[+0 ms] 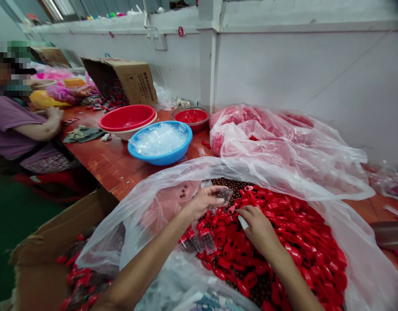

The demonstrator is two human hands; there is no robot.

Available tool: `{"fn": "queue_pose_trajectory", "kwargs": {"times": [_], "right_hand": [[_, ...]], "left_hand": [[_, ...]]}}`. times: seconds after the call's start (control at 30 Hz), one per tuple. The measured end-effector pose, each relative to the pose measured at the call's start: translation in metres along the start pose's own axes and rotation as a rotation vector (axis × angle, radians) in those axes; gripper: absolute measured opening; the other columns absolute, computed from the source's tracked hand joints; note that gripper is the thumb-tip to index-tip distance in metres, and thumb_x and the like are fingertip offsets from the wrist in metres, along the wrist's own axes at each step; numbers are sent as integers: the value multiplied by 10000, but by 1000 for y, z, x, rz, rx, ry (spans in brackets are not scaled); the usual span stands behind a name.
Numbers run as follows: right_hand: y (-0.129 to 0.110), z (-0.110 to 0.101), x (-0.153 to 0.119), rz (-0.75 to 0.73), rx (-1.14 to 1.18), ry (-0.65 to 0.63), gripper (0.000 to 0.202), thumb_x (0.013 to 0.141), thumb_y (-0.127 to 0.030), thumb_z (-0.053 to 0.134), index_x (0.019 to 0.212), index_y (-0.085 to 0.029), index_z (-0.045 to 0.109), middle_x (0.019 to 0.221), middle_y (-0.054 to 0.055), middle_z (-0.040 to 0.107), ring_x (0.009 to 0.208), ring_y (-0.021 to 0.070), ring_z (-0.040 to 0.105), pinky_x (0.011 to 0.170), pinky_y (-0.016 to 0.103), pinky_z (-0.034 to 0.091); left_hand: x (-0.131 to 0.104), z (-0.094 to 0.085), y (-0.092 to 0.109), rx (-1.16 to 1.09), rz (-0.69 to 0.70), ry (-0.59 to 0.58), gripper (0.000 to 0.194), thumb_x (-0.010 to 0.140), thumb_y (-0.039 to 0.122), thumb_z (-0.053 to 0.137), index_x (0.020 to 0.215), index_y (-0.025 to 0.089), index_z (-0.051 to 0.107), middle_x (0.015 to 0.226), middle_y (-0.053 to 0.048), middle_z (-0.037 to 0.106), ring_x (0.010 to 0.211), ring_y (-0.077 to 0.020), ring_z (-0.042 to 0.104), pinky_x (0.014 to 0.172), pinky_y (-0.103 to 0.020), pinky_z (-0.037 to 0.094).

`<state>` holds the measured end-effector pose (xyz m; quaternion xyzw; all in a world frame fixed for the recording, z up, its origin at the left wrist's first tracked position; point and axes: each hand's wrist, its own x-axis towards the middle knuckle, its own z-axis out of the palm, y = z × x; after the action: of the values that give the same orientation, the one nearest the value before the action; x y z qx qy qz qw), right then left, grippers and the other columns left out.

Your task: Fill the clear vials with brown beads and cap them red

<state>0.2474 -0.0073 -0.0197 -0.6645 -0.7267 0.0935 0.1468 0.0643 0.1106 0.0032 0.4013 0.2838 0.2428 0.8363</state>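
My left hand [207,201] pinches a small clear plastic container [225,195], with dark brown balls showing through its wall. My right hand [255,224] is closed, its fingertips at a red plastic cap [232,210] with a ring-shaped end; a white wrap covers part of the thumb. Both hands hover over a wide heap of red plastic caps [292,220] in a clear plastic bag. Brown balls [223,185] lie at the heap's far edge and between the caps. Below my left hand rest several filled clear containers with red tops [207,241].
A cardboard box [40,250] of red-topped containers stands lower left. Beyond the bag are a blue basin [160,160] of clear containers, red basins [127,119], and a bag of red pieces [251,125]. Another person [20,125] sits at left, near a tipped carton [134,82].
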Motion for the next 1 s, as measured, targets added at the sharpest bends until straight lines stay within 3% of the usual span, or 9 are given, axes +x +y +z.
{"fn": "queue_pose_trajectory", "kwargs": {"times": [0.17,0.47,0.7,0.87,1.0], "right_hand": [[-3,6,28,-3,-121,-16,354,825,-59,444,1114,-180,610,1062,68,619,991,195,505,866,280,367],[-10,32,72,-55,-155,-86,180,840,-161,509,790,-134,680,838,116,655,881,234,531,780,339,337],[-6,37,70,-23,25,3,174,813,-101,510,822,-122,682,862,143,665,889,247,548,819,377,352],[-8,27,53,31,262,166,253,886,-218,451,1086,-169,599,1049,89,645,970,205,555,833,334,417],[-21,12,33,27,564,247,219,889,-290,469,1042,-211,605,999,50,652,916,183,593,794,319,468]], "left_hand": [[-14,10,5,-61,10,-10,458,600,102,740,1043,128,628,1004,-113,679,957,-220,632,904,-344,461],[-39,11,-4,-190,21,63,340,704,110,621,1044,115,625,1045,-141,668,958,-245,640,907,-382,473],[-52,7,-20,-199,36,160,266,749,186,615,1001,109,644,988,-141,680,925,-239,648,877,-371,481],[-55,10,-29,-114,33,163,328,737,217,655,1048,112,647,1000,-126,671,903,-205,633,881,-365,467],[-52,10,-40,-50,32,120,386,726,260,685,1089,134,642,978,-103,666,903,-187,613,880,-350,457]]}}
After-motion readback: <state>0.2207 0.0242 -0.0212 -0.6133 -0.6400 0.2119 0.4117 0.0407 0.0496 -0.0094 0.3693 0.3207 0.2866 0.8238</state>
